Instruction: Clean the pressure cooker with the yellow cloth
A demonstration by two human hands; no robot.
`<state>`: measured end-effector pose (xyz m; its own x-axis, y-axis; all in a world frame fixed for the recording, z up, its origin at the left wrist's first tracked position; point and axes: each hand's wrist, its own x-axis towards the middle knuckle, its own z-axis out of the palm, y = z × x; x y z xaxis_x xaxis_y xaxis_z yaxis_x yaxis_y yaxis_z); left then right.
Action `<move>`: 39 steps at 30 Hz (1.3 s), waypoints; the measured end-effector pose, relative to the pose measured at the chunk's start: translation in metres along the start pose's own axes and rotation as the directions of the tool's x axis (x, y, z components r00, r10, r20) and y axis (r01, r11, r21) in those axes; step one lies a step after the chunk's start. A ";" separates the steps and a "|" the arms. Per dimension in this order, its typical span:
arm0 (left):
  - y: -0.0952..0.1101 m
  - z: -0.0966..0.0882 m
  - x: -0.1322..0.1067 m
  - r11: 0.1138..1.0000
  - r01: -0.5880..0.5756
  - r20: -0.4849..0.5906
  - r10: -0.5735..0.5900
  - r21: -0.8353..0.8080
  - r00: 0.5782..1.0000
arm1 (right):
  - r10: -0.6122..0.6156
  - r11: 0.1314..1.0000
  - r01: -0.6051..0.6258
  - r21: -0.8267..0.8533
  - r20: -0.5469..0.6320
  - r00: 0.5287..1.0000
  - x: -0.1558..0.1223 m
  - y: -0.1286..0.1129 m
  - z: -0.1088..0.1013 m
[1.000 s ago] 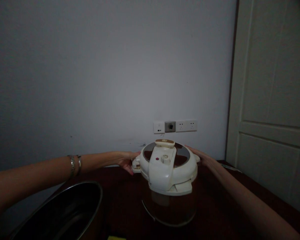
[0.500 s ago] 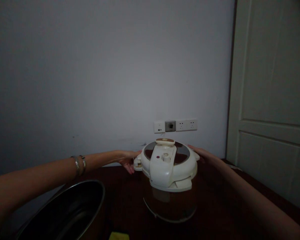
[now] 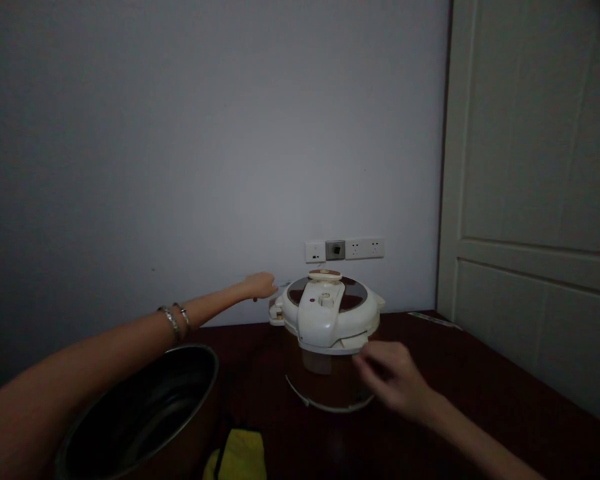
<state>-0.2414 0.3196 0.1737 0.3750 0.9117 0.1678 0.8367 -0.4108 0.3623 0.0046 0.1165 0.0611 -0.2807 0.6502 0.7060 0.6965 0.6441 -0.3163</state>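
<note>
An electric pressure cooker [image 3: 330, 347] with a white lid [image 3: 329, 313] and a dark brown body stands on the dark wooden table [image 3: 460, 373] near the wall. My left hand [image 3: 261, 285] reaches past the lid's back left edge; its fingers are hidden behind the hand. Bracelets circle that wrist. My right hand [image 3: 393, 382] hovers in front of the cooker's right side, fingers loosely curled, holding nothing.
A large dark metal inner pot [image 3: 145, 413] sits at the near left. A yellow cloth [image 3: 237, 457] lies at the table's front edge. Wall sockets [image 3: 345, 250] are behind the cooker. A white door [image 3: 535, 200] closes the right side.
Both hands have left the lid's sides. The right hand drew back toward me in front of the cooker; the left moved up behind the lid. The view shifted back.
</note>
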 end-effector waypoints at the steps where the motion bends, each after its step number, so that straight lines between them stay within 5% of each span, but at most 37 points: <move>1: 0.006 -0.004 -0.001 0.999 0.008 -0.052 -0.005 0.051 0.999 | -0.104 0.994 0.108 -0.022 0.128 0.986 -0.005 -0.023 0.019; 4: 0.021 -0.013 -0.008 0.985 0.039 -0.209 -0.004 0.166 0.978 | -0.351 0.916 0.398 -0.042 0.393 0.850 -0.016 -0.071 0.086; 6: 0.030 -0.017 -0.014 0.973 0.062 -0.296 0.007 0.221 0.955 | -0.504 0.844 0.535 0.050 0.416 0.757 -0.021 -0.087 0.127; 10: 0.043 -0.021 -0.029 0.983 0.076 -0.459 0.010 0.169 0.888 | -0.476 0.867 0.493 0.073 0.411 0.777 -0.025 -0.100 0.180; 13: 0.049 -0.019 -0.046 0.978 -0.032 -0.473 -0.071 -0.206 0.878 | -0.372 0.916 0.396 0.068 0.517 0.771 -0.027 -0.097 0.204; 16: 0.053 -0.007 -0.068 0.812 -0.170 -0.452 -0.125 -0.558 0.883 | -0.360 0.925 0.367 0.098 0.535 0.764 -0.031 -0.087 0.215; 19: 0.056 0.012 -0.088 0.691 -0.270 -0.483 -0.130 -0.670 0.866 | -0.342 0.940 0.287 0.186 0.499 0.796 -0.041 -0.075 0.202; 22: 0.051 0.033 -0.100 0.651 -0.320 -0.543 -0.171 -0.689 0.822 | -0.264 0.937 0.118 0.328 0.449 0.854 -0.055 -0.068 0.166; 25: 0.036 0.053 -0.102 0.650 -0.330 -0.617 -0.276 -0.685 0.737 | -0.015 0.861 -0.141 0.488 0.301 0.954 -0.071 -0.060 0.118; 27: 0.021 0.067 -0.099 0.664 -0.325 -0.658 -0.336 -0.673 0.674 | 0.236 0.769 -0.298 0.566 0.182 0.954 -0.080 -0.046 0.089; 30: -0.003 0.090 -0.089 0.672 -0.279 -0.654 -0.400 -0.686 0.643 | 0.557 0.649 -0.356 0.672 -0.102 0.824 -0.091 -0.003 0.057; 33: -0.021 0.113 -0.074 0.646 -0.232 -0.616 -0.464 -0.727 0.636 | 0.800 0.507 -0.322 0.800 -0.297 0.521 -0.093 0.054 0.040; 35: -0.027 0.124 -0.063 0.632 -0.195 -0.574 -0.474 -0.750 0.668 | 0.877 0.398 -0.260 0.880 -0.281 0.390 -0.090 0.087 0.034; 37: -0.031 0.131 -0.054 0.627 -0.164 -0.537 -0.468 -0.761 0.702 | 0.904 0.333 -0.186 0.924 -0.256 0.343 -0.080 0.111 0.030; 39: -0.034 0.134 -0.045 0.635 -0.163 -0.536 -0.453 -0.755 0.713 | 0.896 0.310 -0.100 0.945 -0.256 0.363 -0.065 0.127 0.026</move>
<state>-0.2332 0.2929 0.0314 -0.3257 0.8334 0.4466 0.1690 -0.4134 0.8947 0.0939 0.1662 -0.0412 0.6911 0.7101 0.1350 -0.3800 0.5158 -0.7678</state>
